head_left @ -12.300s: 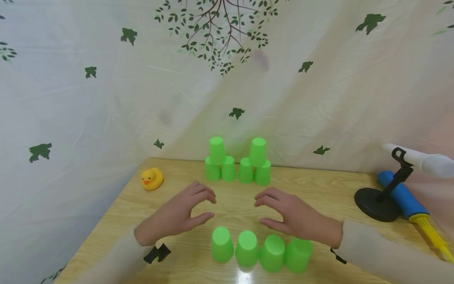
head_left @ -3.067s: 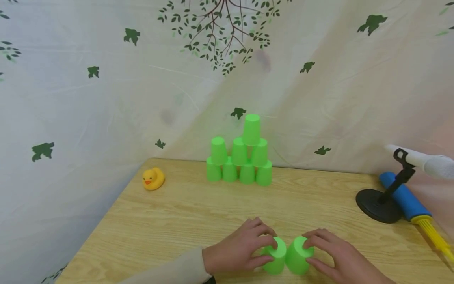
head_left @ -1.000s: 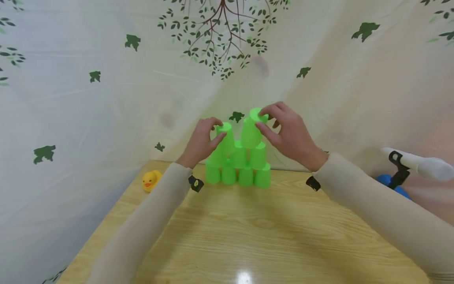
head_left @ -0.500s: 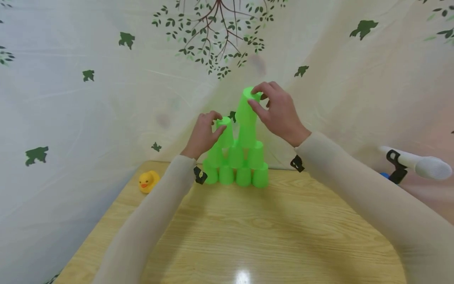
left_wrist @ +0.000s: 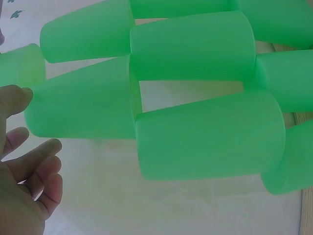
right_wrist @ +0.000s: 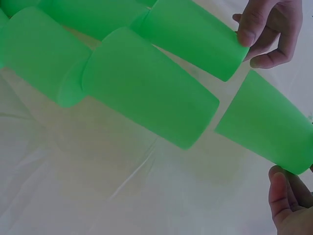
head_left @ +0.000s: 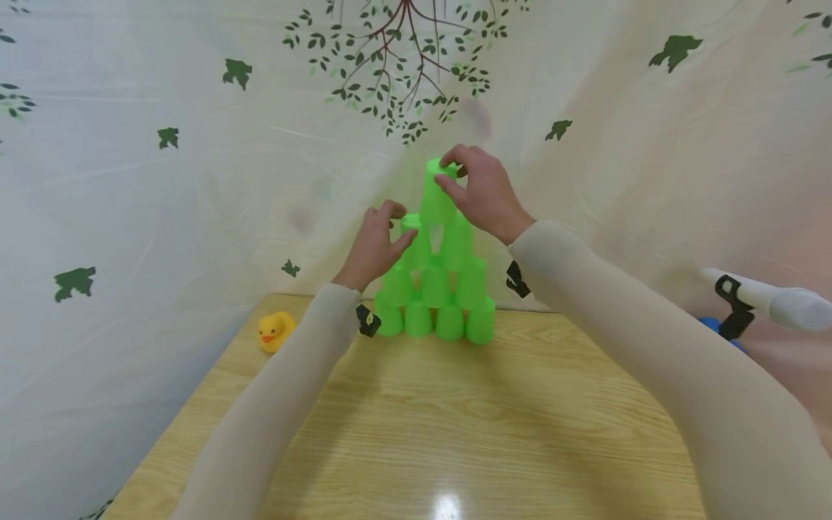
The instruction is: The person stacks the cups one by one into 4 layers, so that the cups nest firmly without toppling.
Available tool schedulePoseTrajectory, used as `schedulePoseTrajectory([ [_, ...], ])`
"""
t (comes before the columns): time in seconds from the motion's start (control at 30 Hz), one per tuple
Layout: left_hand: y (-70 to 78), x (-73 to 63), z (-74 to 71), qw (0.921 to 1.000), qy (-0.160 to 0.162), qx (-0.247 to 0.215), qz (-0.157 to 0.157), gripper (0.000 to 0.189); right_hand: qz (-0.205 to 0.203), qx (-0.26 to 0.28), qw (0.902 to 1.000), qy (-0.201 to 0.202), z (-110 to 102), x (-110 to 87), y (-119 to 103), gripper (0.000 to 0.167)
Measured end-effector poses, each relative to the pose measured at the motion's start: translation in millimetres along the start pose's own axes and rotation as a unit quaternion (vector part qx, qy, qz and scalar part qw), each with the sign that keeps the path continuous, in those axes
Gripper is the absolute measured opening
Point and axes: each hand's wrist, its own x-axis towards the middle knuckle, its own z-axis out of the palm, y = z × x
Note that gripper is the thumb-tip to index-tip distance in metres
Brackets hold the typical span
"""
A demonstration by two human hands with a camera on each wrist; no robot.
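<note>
Upside-down green cups [head_left: 418, 320] form a stepped pyramid at the table's back. My left hand [head_left: 372, 245] is at the left cup of the third row [left_wrist: 83, 100], thumb touching its narrow end and fingers curled beside it. Beside that stands the right third-row cup [head_left: 457, 244]. My right hand [head_left: 486, 193] pinches another cup [head_left: 437, 193] by its narrow upper end, above these two. In the right wrist view, a narrow gap shows between the held cup's [right_wrist: 269, 122] rim and the cup ends below. Only part of the right hand's fingers [right_wrist: 286, 200] shows there.
A yellow rubber duck [head_left: 276, 331] sits at the table's [head_left: 416, 419] back left, partly behind the left forearm. At the right, a white microphone [head_left: 789, 303] on a black stand stands near a blue object [head_left: 711, 324], mostly hidden by the right sleeve. A patterned curtain hangs behind.
The two small stacks have become one pyramid, and the front row of cups has left the foreground. Over the last half second, the right hand has carried its cup leftward; the left stayed put.
</note>
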Motion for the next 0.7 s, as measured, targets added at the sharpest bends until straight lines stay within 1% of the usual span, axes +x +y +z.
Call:
schedulePoseTrajectory([
  [0.2,-2.0,-4.1,-3.2,1.0,0.002,-0.001,-0.006,0.041,0.016,0.003,0.9998,-0.01,4.4,4.6,3.0,0.027],
  [0.37,-3.7,-7.1,-4.0,0.9998,-0.009,-0.004,-0.016,0.041,0.035,0.01,0.9991,-0.019,5.9,5.6,5.8,0.028],
  [0.7,-3.6,-9.1,-4.4,0.9993,-0.02,0.001,-0.031,0.043,0.04,0.013,0.9988,-0.026,9.9,9.6,4.1,0.03],
])
